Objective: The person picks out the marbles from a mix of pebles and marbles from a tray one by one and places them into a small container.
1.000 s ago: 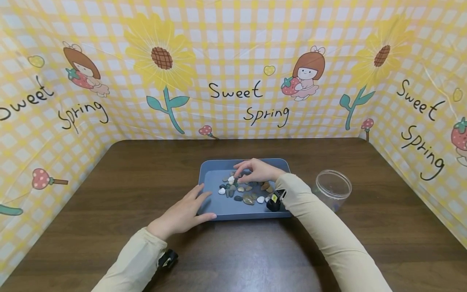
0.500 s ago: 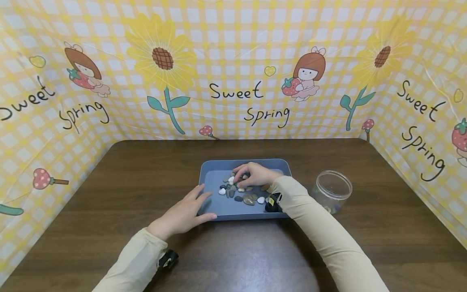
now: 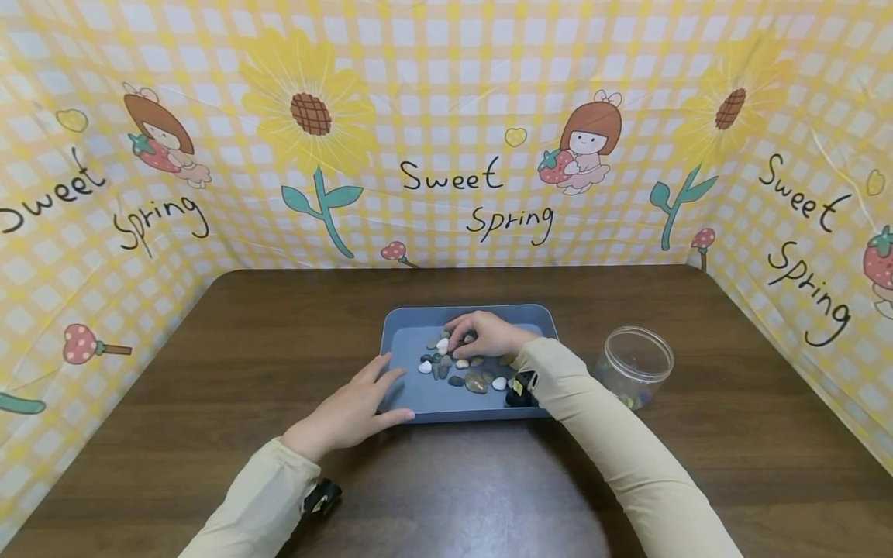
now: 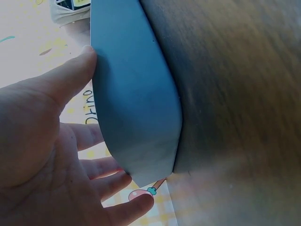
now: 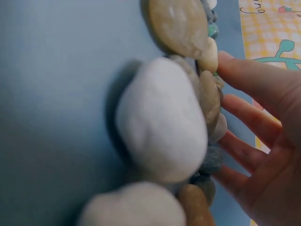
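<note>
A blue tray holds a loose cluster of smooth pebbles, grey, brown and white, with small green glassy pieces among them. Over the back of this cluster, my right hand reaches down with bent fingers and the thumb near the stones. Nearer pebbles hide its fingertips in the right wrist view, so whether it pinches one is unclear. A large white pebble fills the middle of that view. My left hand rests at the tray's left front corner, fingers spread and fairly straight, thumb touching the rim.
Right of the tray, a clear lidless jar stands on the brown wooden table, with small coloured pieces at its bottom. A yellow checked cloth walls the back and sides. The right forearm passes close to the jar.
My right hand has lowered slightly into the pebbles, its thumb and fingers drawing closer, and has stayed nearly still over the last half second. The left hand has kept its place on the tray.
</note>
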`<state>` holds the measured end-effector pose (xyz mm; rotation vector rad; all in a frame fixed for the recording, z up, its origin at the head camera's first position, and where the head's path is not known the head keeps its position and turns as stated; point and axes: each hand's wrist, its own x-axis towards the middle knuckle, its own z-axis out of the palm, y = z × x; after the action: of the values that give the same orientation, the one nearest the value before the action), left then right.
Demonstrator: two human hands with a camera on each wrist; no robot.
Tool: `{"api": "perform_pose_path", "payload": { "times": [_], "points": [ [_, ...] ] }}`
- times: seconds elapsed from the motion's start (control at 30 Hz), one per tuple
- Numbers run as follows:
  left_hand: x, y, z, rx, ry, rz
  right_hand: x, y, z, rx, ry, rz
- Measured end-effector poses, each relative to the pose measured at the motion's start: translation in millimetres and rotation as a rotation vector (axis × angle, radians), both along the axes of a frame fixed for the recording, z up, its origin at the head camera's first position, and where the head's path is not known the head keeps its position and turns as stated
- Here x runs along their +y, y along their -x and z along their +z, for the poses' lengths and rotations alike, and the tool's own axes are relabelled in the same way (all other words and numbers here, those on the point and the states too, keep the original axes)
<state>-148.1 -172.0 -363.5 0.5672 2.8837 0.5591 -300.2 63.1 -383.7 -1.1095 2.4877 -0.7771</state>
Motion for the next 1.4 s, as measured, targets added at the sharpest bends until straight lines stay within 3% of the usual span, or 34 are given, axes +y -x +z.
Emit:
{"api": "perform_pose_path", "payload": {
  "times": [0.43, 0.67, 1.07, 1.4],
  "points": [
    [0, -0.1, -1.7, 0.01, -0.008, -0.007, 0, -2.4, 1.8, -0.001, -0.026, -0.014],
    [1, -0.5, -1.0, 0.002, -0.008, -0.005, 3, -2.5, 3.1, 0.007, 0.017, 0.005],
    [1, 1.0, -2.7, 0.002, 0.002, 0.012, 6, -4.1, 17.1, -0.03, 0.067, 0.003],
    [2, 1.2, -1.8, 0.002, 0.008, 0.012, 13, -7.5, 29.0, 0.037, 0.098, 0.019]
  ]
}}
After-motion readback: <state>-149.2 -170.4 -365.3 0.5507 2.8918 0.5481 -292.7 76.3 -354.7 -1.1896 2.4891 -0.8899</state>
